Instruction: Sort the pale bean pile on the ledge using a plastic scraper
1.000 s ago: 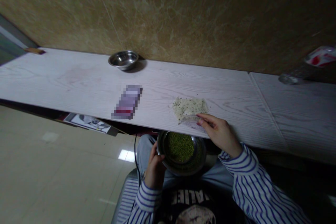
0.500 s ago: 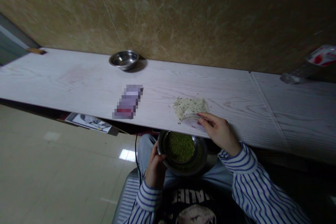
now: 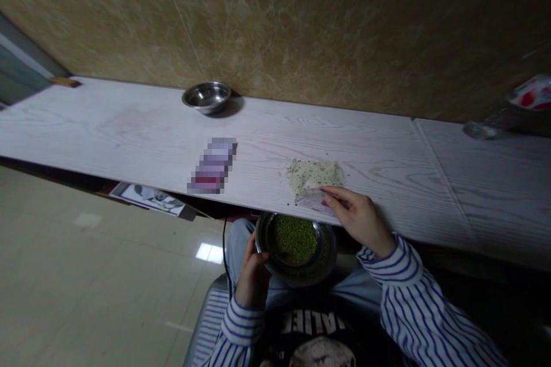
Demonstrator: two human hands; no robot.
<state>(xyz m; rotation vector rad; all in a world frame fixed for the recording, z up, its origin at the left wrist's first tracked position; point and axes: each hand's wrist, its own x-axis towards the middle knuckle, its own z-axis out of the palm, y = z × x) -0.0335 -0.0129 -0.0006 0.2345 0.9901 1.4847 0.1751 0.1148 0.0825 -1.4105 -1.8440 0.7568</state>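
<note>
My left hand (image 3: 253, 275) grips the rim of a metal bowl (image 3: 329, 258) over my lap, thumb on the inner side. Green beans (image 3: 295, 239), which look like mung beans, lie in the bowl. At the table's front edge my right hand (image 3: 355, 213) pinches a clear, curved piece of plastic (image 3: 310, 199) between thumb and fingers. The plastic touches the near side of a flat heap of pale grains mixed with dark green bits (image 3: 316, 173). A few loose dark specks lie around the heap, some close to the table edge.
A second metal bowl (image 3: 206, 97) stands by the wall. Left of the heap lies a blurred-out purple object (image 3: 214, 165), perhaps a phone. A clear bottle (image 3: 508, 114) lies or leans at the far right. Under the white table (image 3: 142, 126) a printed box (image 3: 150, 199) sticks out.
The view has shifted slightly. The clear plastic is tilted a little differently against the heap, and another dark speck shows near the table edge. Both hands keep their holds.
</note>
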